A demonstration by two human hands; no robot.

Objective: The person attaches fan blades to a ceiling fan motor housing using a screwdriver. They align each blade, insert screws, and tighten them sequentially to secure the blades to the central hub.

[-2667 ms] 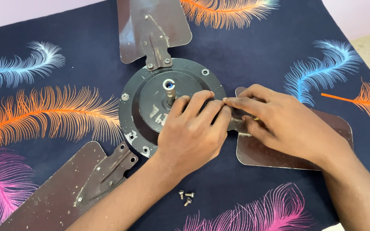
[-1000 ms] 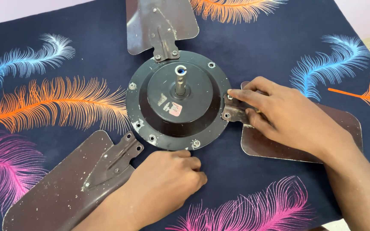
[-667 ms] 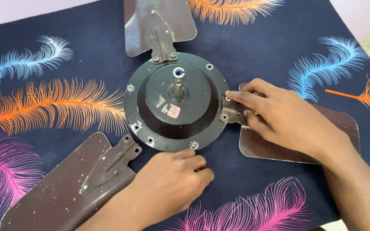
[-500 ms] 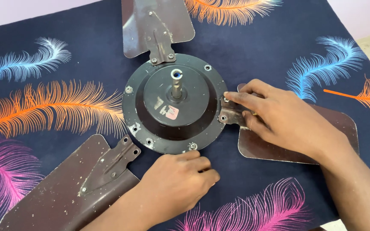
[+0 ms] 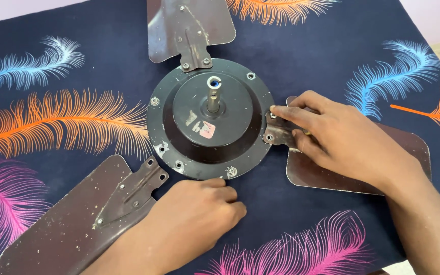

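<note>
A dark round ceiling-fan motor hub with a short metal shaft lies on a navy cloth. My right hand presses the metal bracket of the right brown blade against the hub's rim, fingertips on the bracket's screw holes. My left hand rests on the cloth just below the hub with its fingers curled in. What is under its fingertips is hidden.
A second brown blade is bolted to the hub's top edge. A third blade lies loose at the lower left, its bracket just short of the hub. The navy cloth carries coloured feather prints. Pale floor shows at the right.
My left hand left the hub's right rim and came down to the cloth below the hub, covering the spot where three loose screws lay. My right hand stayed on the bracket.
</note>
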